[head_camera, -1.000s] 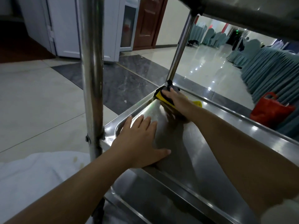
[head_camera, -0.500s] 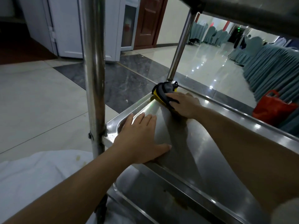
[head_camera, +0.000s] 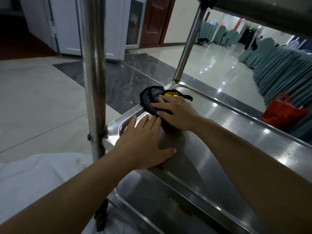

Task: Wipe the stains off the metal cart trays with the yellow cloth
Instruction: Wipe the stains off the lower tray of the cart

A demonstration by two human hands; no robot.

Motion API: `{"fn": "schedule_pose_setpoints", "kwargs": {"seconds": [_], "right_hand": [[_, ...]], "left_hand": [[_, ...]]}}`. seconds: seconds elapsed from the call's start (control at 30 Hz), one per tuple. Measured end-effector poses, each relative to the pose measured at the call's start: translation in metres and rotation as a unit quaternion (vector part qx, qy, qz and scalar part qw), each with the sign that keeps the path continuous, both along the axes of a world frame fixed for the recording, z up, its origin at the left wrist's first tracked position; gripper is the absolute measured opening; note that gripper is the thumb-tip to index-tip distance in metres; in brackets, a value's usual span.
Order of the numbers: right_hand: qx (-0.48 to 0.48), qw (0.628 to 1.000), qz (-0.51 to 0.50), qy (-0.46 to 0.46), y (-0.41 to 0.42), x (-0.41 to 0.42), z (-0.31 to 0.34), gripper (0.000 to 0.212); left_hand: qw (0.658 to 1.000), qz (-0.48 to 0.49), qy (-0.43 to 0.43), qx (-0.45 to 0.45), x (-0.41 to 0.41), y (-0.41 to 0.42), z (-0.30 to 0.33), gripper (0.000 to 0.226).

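Observation:
The middle tray (head_camera: 244, 137) of the metal cart fills the right half of the view. A yellow cloth with a grey side and black edging (head_camera: 150, 98) lies bunched on the tray's left rim near the far post. My right hand (head_camera: 175, 112) presses flat on the cloth, fingers straight and pointing left. My left hand (head_camera: 143, 141) rests flat inside the tray at its near left corner, fingers spread, thumb toward the front rim. A lower tray (head_camera: 160, 205) shows under my arms, with a yellowish stain on it.
A thick near post (head_camera: 92, 73) stands just left of my left hand, and a thinner far post (head_camera: 187, 44) rises behind the cloth. The upper tray (head_camera: 261, 9) hangs overhead. A red bag (head_camera: 283, 112) sits on the floor to the right beside draped chairs.
My right hand has slid the cloth from the far corner by the post toward me along the left rim, closer to my left hand. The left hand has stayed in place.

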State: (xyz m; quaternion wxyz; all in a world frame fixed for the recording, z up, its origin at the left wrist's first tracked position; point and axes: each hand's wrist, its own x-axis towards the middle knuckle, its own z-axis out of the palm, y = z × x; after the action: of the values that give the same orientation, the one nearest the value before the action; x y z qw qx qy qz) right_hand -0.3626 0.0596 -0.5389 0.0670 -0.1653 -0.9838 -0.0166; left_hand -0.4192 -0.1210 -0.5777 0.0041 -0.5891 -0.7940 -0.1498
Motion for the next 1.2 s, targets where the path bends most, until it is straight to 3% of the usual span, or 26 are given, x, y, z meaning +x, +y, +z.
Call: {"fn": "schedule_pose_setpoints", "kwargs": {"seconds": [0.27, 0.43, 0.63, 1.03, 1.2], "right_hand": [[0.011, 0.993, -0.11, -0.04, 0.043, -0.017, 0.001, 0.041], [0.043, 0.997, -0.05, -0.027, 0.015, 0.009, 0.008, 0.04], [0.005, 1.0, 0.016, 0.0, -0.031, 0.066, 0.001, 0.041], [-0.004, 0.986, -0.167, -0.002, 0.054, -0.013, -0.004, 0.043], [-0.013, 0.974, -0.224, -0.01, 0.074, -0.007, -0.002, 0.044]], "left_hand": [[1.0, 0.007, 0.0, -0.007, -0.002, -0.001, 0.006, 0.102], [0.999, 0.018, -0.024, 0.031, 0.0, -0.003, 0.008, 0.1], [1.0, 0.007, -0.01, -0.01, 0.004, -0.003, 0.002, 0.099], [0.999, 0.007, 0.013, -0.033, 0.003, -0.004, -0.002, 0.108], [1.0, 0.011, 0.012, -0.025, 0.003, -0.003, 0.001, 0.114]]}}
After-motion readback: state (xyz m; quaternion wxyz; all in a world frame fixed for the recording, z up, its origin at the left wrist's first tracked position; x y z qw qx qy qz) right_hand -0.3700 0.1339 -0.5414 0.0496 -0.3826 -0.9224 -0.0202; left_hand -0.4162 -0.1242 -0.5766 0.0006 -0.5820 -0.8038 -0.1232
